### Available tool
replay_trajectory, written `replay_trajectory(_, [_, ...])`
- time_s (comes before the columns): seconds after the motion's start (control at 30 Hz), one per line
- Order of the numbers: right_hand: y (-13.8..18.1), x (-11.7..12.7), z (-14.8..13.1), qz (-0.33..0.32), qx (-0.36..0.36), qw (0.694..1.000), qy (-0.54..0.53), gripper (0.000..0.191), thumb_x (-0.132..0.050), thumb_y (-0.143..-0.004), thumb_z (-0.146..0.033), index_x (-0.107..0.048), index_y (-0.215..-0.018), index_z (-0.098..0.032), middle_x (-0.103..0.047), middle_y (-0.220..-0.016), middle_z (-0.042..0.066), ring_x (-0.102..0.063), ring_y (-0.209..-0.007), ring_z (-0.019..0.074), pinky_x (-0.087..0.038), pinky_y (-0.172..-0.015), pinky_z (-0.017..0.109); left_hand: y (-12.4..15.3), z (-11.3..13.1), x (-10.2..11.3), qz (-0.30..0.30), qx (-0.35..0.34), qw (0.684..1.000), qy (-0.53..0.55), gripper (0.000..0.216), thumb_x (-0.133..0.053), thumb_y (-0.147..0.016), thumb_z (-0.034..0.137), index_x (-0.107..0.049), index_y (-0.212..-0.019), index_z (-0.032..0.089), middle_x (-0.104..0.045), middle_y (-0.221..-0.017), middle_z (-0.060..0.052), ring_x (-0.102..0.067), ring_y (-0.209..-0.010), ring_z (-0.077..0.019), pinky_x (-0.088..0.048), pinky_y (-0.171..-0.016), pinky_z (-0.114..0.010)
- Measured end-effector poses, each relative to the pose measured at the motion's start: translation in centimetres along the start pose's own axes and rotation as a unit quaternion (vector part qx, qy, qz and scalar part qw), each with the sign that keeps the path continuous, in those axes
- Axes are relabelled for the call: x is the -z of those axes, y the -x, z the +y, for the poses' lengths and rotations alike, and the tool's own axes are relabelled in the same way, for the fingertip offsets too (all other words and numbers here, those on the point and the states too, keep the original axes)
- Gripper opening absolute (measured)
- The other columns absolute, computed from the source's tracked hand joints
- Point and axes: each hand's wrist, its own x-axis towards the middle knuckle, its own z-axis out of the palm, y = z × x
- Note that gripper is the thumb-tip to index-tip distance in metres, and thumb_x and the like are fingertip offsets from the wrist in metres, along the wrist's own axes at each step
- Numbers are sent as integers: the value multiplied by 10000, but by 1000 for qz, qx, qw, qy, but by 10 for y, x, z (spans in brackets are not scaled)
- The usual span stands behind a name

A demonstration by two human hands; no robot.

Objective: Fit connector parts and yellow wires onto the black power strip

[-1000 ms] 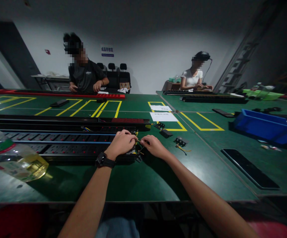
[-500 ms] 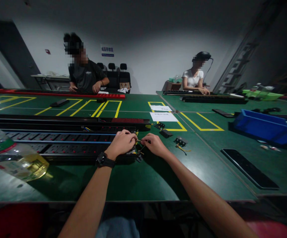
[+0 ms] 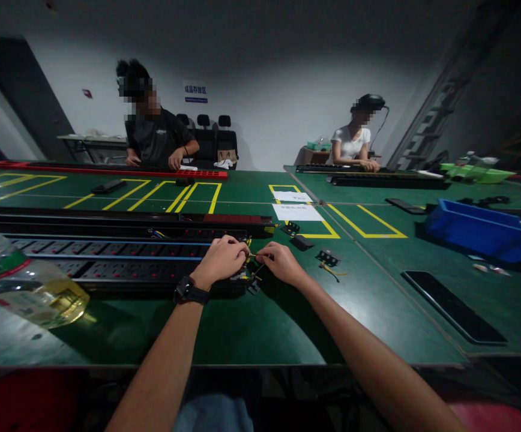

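Long black power strips [image 3: 120, 269] with rows of sockets and small red parts lie on the table to the left. Over their right end is my left hand [image 3: 224, 259], a black watch on its wrist, its fingers closed around a thin wire [image 3: 252, 256] at the strip's end. From the right, my right hand [image 3: 282, 264] pinches the same wire between thumb and fingertips. The fingertips of both hands nearly meet, and the wire's ends are hidden in them. Just below them, a small black end piece [image 3: 253, 285] lies beside the strip end.
Small black brackets [image 3: 328, 257] and a short yellow-black wire [image 3: 332, 273] lie right of my hands. A bottle with yellow liquid [image 3: 30, 285] stands front left. A phone [image 3: 453, 306] and a blue bin [image 3: 481, 231] are at right. Two people work across the table.
Both my hands stay in nearly the same place, still on the wire. Only a very slight shift of the view shows.
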Motion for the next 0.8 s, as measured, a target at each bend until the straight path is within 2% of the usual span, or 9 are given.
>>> replay_trajectory(0.2, [0,0,-1,3,-8,1000,-1,202,-662,-946,-160,-851,-953,-232,-742,-946,61,-674,-867,199,-494,-809,296,0,-2,-3,16,-1,1000,5,303,-447,-1015,254,-731,-1121,265,-762,-1218,-56,-599,-1272,-275,-418,-1144,-478])
replay_trajectory(0.5, [1,0,-2,1,-11,1000,4,232,-633,-939,-129,-842,-934,-231,-745,-945,63,-676,-882,201,-502,-818,297,1,-1,-1,10,4,1000,-3,245,-447,-1016,250,-671,-1114,241,-740,-1187,-82,-610,-1237,-304,-426,-1110,-512])
replay_trajectory(0.8, [2,-1,-2,1,-11,1000,13,202,-655,-970,-171,-847,-978,-236,-760,-978,66,-683,-919,209,-487,-819,296,2,1,3,2,-6,1000,8,273,-436,-1010,235,-708,-1020,265,-754,-1149,-54,-590,-1273,-289,-409,-1128,-501])
